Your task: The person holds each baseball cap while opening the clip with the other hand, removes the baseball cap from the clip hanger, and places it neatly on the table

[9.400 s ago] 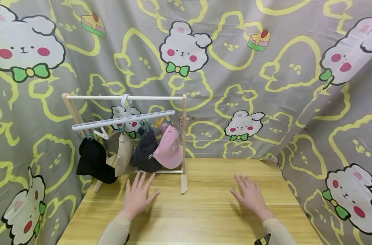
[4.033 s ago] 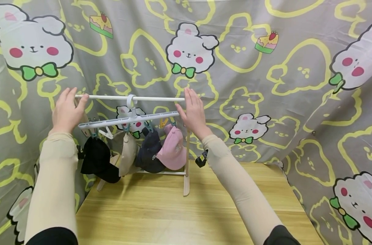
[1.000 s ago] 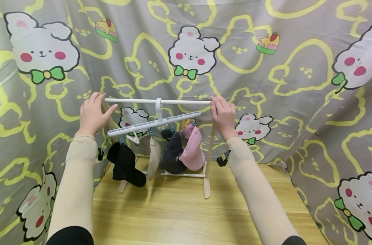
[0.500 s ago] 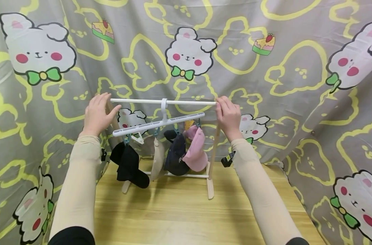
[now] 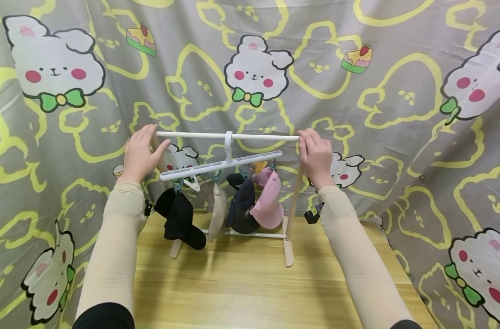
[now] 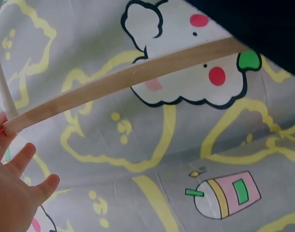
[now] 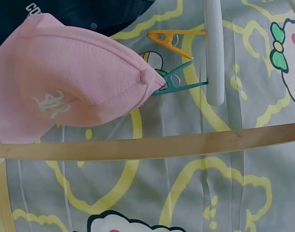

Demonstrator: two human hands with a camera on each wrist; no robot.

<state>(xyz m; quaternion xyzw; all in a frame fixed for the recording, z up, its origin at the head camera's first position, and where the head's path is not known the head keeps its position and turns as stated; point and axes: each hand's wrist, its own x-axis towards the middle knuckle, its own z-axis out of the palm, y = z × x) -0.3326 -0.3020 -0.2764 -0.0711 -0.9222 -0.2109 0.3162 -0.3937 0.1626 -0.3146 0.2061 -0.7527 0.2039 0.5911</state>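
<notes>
A small garment rack [image 5: 292, 205] of wooden posts and white rods stands on the table. My left hand [image 5: 140, 155] touches its upper left corner; in the left wrist view the fingers reach the end of the wooden post [image 6: 123, 79], with the thumb held away. At the upper right corner, my right hand [image 5: 316, 153] grips the post top with bent fingers. From the top rod [image 5: 262, 136] hangs a pale blue clip hanger [image 5: 221, 166]. Clipped below it are a black cap [image 5: 178, 214], a beige cap [image 5: 218, 212], a navy cap [image 5: 242, 208] and a pink cap [image 5: 269, 201].
The rack's feet rest on a wood-grain table [image 5: 250, 292]. A grey curtain [image 5: 332, 27] with rabbit prints surrounds the back and sides. Spare clips on the hanger include a white clip [image 5: 192, 183] and an orange clip [image 7: 169, 41].
Both hands rose from the table to the rack's upper corners. The rack has shifted right along the table with hanger and caps, still moving slightly right over the last second.
</notes>
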